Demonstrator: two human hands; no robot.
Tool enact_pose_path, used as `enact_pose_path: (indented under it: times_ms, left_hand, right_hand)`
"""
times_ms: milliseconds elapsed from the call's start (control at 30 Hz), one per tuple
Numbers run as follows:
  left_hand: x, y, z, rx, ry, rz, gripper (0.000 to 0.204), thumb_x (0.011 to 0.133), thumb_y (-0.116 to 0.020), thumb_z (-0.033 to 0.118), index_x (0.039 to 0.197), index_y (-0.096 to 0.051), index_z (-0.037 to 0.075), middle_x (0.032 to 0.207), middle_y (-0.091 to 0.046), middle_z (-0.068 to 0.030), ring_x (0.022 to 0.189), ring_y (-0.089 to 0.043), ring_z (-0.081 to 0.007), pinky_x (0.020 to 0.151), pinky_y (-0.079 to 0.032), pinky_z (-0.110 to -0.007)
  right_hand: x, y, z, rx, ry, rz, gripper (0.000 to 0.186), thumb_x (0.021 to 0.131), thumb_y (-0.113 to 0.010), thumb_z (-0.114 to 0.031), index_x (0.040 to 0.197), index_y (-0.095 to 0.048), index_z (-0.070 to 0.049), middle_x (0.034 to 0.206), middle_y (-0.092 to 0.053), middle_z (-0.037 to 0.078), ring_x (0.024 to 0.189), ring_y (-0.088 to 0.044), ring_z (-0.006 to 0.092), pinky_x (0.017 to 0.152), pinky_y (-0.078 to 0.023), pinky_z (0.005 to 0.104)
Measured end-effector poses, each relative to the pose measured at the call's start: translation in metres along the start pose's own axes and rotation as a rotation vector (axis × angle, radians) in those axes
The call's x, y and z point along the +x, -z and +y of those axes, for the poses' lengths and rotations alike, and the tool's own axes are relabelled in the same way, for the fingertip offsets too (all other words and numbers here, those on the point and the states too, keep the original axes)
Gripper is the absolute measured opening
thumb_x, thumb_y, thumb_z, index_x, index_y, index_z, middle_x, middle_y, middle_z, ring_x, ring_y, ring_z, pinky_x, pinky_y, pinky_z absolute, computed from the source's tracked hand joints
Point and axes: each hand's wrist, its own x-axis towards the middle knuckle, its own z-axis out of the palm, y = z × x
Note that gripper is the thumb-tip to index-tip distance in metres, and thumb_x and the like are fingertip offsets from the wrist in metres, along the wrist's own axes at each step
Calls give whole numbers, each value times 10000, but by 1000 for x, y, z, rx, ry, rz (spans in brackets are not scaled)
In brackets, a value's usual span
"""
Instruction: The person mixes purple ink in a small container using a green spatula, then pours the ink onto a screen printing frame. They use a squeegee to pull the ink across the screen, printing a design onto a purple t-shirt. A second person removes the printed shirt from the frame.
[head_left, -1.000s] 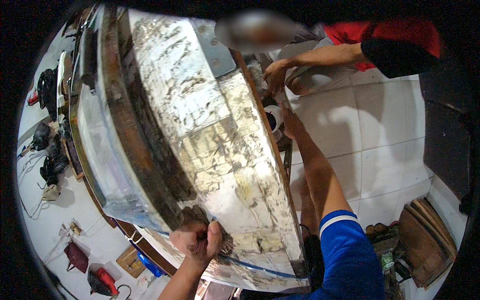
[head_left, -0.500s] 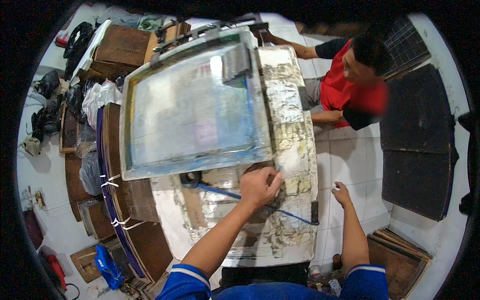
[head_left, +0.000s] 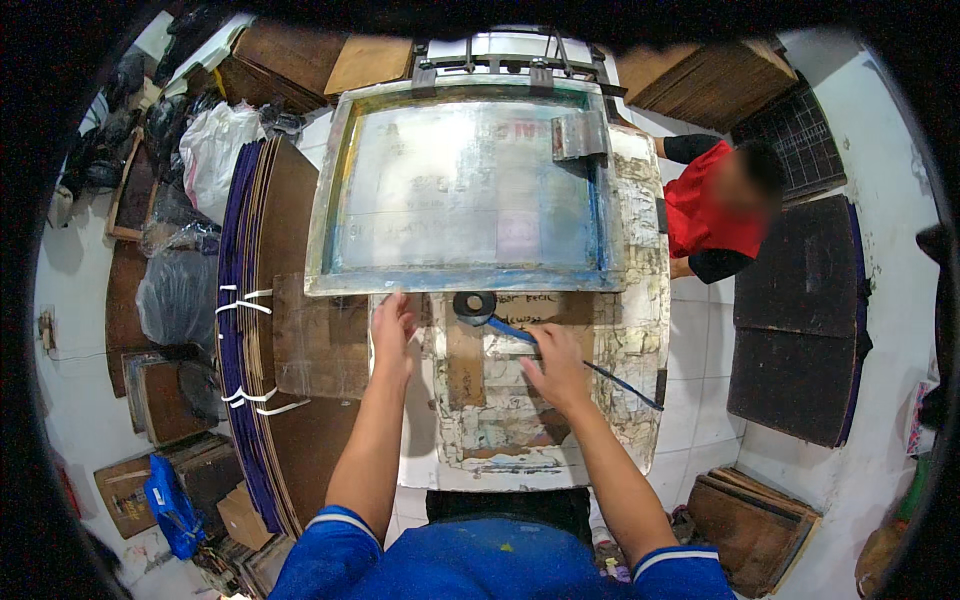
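Observation:
A silkscreen frame (head_left: 465, 280) with a pale mesh hangs hinged over the far half of a worn, stained printing table (head_left: 510, 440). My left hand (head_left: 395, 330) is at the near left edge of the frame, fingers apart and nothing seen in them. Just below the frame lies a dark ring-shaped roll (head_left: 487, 308), perhaps tape, with a blue strip (head_left: 622, 385) running from it toward the table's right edge. Over the middle of this strip is my right hand (head_left: 560, 370), thumb and fingers spread. Whether its fingertips touch the strip is hard to tell.
A squeegee-like block (head_left: 578, 137) rests at the screen's far right. Beyond the table's right side is a person in a red shirt (head_left: 697, 200). Tied boards (head_left: 245, 330) stand on the left, near plastic bags (head_left: 175, 300). Dark panels (head_left: 795, 320) lean at the right wall.
My left hand has gone from mid-table to the frame's near left edge. My right hand has come in from beyond the table's right side to the blue strip. The view has turned.

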Motion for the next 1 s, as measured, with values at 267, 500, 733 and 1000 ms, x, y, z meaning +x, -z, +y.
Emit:
enact_pose_path:
  times_ms: [267, 500, 733, 1000]
  left_hand:
    - [29, -22, -18, -256, -18, 45, 276, 975, -781, 344, 1063, -605, 151, 1044, -618, 6, 983, -588, -145, 885, -450, -348]
    - [21, -34, -32, -305, -173, 43, 264, 995, -733, 214, 1156, -540, 134, 1077, -552, 8, 1002, -514, -144, 966, -432, -355]
    - [9, -40, -26, -244, -163, 139, 214, 978, -750, 252, 1043, -572, 153, 1020, -596, 10, 1000, -608, -159, 924, -509, -362]
    - [16, -32, -30, -246, -213, 7, 425, 995, -702, 160, 1378, -533, 87, 1308, -601, -61, 1226, -578, -202, 1095, -454, -378]
  right_hand:
    - [7, 38, 46, -104, 138, -219, 201, 875, -800, -198, 976, -675, -77, 958, -614, 102, 992, -578, 340, 843, -410, 464]
    - [-92, 251, 166, -129, -821, -1247, 287, 899, -876, -249, 1069, -798, -32, 932, -769, 108, 919, -719, 221, 833, -566, 375]
    - [109, 190, 175, -74, -21, -133, 473, 960, -787, -255, 1331, -651, 4, 1275, -667, 212, 1202, -625, 377, 1070, -482, 438]
    - [356, 98, 99, -483, -228, 190, 886, 805, -910, -501, 1460, -551, -25, 1348, -624, 271, 1283, -613, 457, 1049, -531, 523]
